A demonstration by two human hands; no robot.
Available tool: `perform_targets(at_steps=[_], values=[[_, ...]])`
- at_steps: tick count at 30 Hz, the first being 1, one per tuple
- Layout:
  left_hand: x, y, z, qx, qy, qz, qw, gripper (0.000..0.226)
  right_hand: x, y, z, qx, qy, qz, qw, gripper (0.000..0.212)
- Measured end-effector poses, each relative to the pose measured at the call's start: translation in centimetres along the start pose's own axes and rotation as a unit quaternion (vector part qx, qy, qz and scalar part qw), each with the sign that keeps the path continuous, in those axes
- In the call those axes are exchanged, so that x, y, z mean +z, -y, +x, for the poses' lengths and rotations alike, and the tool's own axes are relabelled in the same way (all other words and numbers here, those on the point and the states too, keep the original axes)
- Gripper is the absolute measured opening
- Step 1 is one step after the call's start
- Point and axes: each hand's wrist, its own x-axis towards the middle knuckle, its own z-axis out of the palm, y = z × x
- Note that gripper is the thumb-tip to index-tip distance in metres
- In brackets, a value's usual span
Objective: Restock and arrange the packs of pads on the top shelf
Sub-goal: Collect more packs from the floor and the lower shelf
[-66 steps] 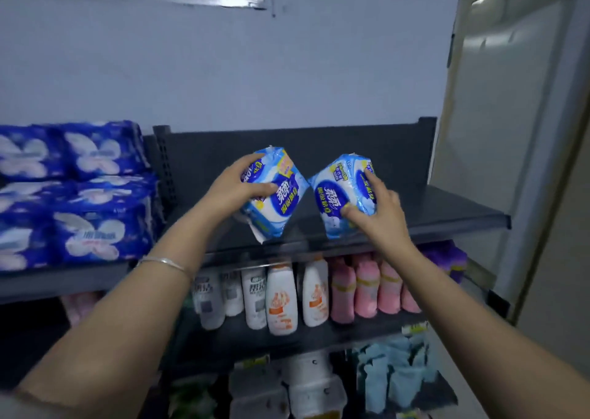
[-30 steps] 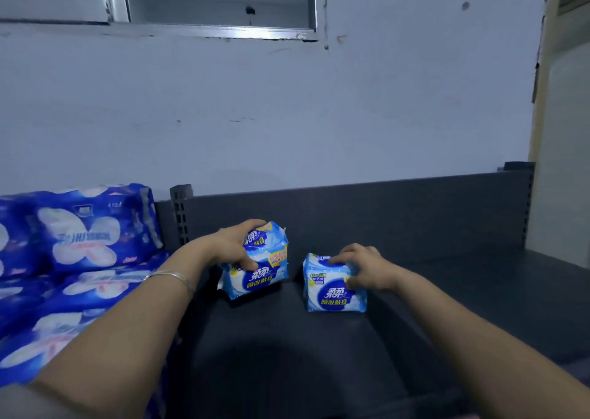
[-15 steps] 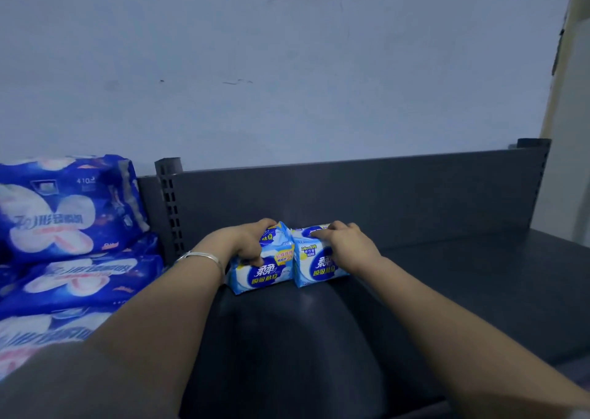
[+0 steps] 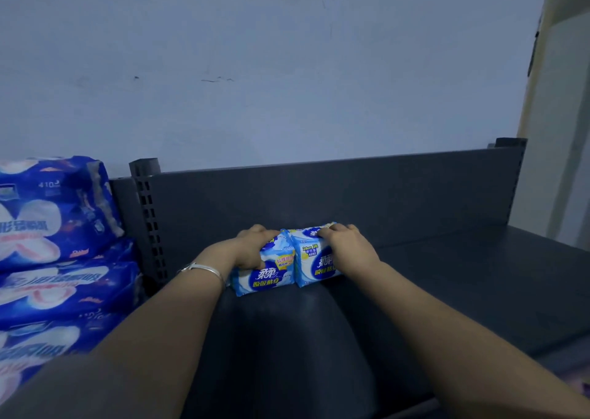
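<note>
two small blue-and-white packs of pads stand side by side, touching, at the back of the dark top shelf (image 4: 447,275): the left pack (image 4: 266,276) and the right pack (image 4: 314,259). my left hand (image 4: 252,249) grips the left pack and my right hand (image 4: 348,246) curls over the top of the right one. big blue packs (image 4: 54,243) are stacked on the next shelf to the left.

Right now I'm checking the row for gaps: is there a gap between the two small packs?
No, the left pack and the right pack stand side against side on the shelf.
</note>
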Motion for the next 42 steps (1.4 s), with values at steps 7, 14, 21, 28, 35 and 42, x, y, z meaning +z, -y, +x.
perform_targets(at_steps=[7,14,21,28,35,42], values=[[1.3,-3.5,-2.8,-0.096,-0.087,0.149,0.980,0.078,-1.0,-0.7,-1.3,-0.005,0.077,-0.028,0.997,0.065],[3.1,-11.0,-10.5,-0.077,-0.173,0.110,0.976,0.044,-4.4,-2.4,-9.2,-0.076,-0.012,0.039,0.996,0.049],[8.1,-20.6,-19.0,-0.073,-0.272,0.086,0.956,0.036,-4.7,-6.7,-20.7,-0.131,-0.108,0.115,0.979,0.037],[14.4,-25.8,-23.8,-0.061,-0.298,0.072,0.950,0.031,-1.1,-11.6,-30.8,-0.118,-0.187,0.130,0.967,0.031],[20.8,-26.6,-27.9,-0.026,-0.281,0.089,0.955,0.031,3.1,-12.1,-37.5,-0.107,-0.175,0.114,0.972,0.029],[29.0,-22.2,-34.8,0.013,-0.296,0.077,0.952,0.032,9.1,-8.5,-45.3,-0.064,-0.118,0.114,0.984,0.029]])
